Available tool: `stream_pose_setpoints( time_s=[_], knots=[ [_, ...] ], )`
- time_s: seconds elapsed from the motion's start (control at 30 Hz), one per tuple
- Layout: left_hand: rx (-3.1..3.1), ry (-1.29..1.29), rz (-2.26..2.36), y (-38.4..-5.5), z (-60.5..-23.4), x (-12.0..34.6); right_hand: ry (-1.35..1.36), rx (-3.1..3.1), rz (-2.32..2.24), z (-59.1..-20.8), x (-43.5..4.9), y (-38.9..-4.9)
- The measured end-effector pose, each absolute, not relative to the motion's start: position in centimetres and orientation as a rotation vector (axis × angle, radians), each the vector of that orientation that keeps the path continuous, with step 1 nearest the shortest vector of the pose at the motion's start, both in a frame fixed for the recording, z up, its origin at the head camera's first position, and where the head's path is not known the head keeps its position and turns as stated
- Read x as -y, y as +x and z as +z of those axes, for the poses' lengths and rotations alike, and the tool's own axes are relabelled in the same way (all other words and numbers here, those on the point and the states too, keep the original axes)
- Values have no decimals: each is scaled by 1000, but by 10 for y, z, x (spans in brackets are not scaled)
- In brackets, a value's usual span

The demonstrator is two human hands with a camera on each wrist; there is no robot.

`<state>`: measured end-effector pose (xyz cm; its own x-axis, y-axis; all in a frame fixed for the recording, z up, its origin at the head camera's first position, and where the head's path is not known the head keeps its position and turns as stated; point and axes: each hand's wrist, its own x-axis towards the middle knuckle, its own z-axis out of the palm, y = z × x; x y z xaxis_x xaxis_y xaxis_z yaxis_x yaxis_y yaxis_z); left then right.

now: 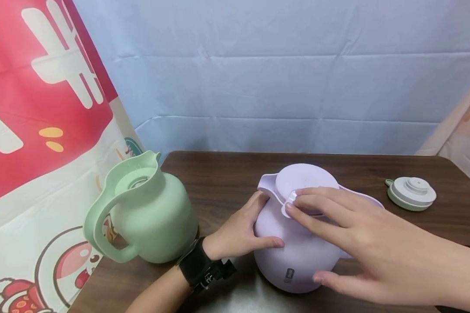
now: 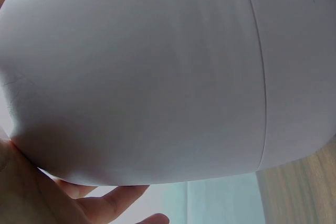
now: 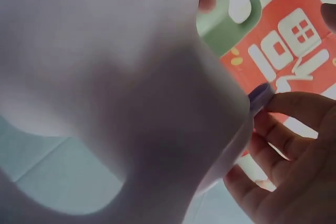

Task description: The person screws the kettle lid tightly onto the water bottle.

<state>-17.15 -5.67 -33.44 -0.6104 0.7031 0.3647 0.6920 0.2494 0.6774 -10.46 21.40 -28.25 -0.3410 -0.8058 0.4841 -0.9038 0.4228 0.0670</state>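
A lavender thermal jug [image 1: 297,256] stands on the table, its round lavender lid [image 1: 303,176] at the top. My left hand [image 1: 239,230] holds the jug's left side, thumb across the front and the other fingers reaching behind; these show past the jug body [image 2: 157,77] in the left wrist view. My right hand [image 1: 360,243] has its fingertips on the lid's front edge, by a small tab [image 3: 261,97]. Its thumb stays apart from the lid, in front of the jug. Part of the lid is hidden under those fingers.
A green jug [image 1: 160,217] stands left of my left forearm, its handle facing me. At the right lies a green-and-white lid [image 1: 413,193], white side up. Pale blue cloth [image 1: 235,87] hangs behind the dark wooden table [image 1: 219,169], and a printed red-and-white cloth [image 1: 35,182] hangs at the left.
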Motion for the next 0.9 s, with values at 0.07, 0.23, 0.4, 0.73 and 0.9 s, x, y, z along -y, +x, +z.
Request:
stream_pose_setpoints(
  time_s=[0.07,0.23,0.4,0.73,0.9],
  knots=[
    [-2473,1382,1329,-172,-335,57,1428,2223,297,-226,-178,-75],
    [-2472,1377,1334,-171,-335,57,1431,2234,252,-206,-166,-69],
    [-2472,1386,1330,-172,-335,57,1385,2330,173,-204,-166,-72],
    [-2484,1403,1319,-172,-334,57,1409,2399,47,-195,-161,-80],
    [-2477,1374,1318,-171,-333,57,1404,2461,66,-191,-161,-83]
  ],
)
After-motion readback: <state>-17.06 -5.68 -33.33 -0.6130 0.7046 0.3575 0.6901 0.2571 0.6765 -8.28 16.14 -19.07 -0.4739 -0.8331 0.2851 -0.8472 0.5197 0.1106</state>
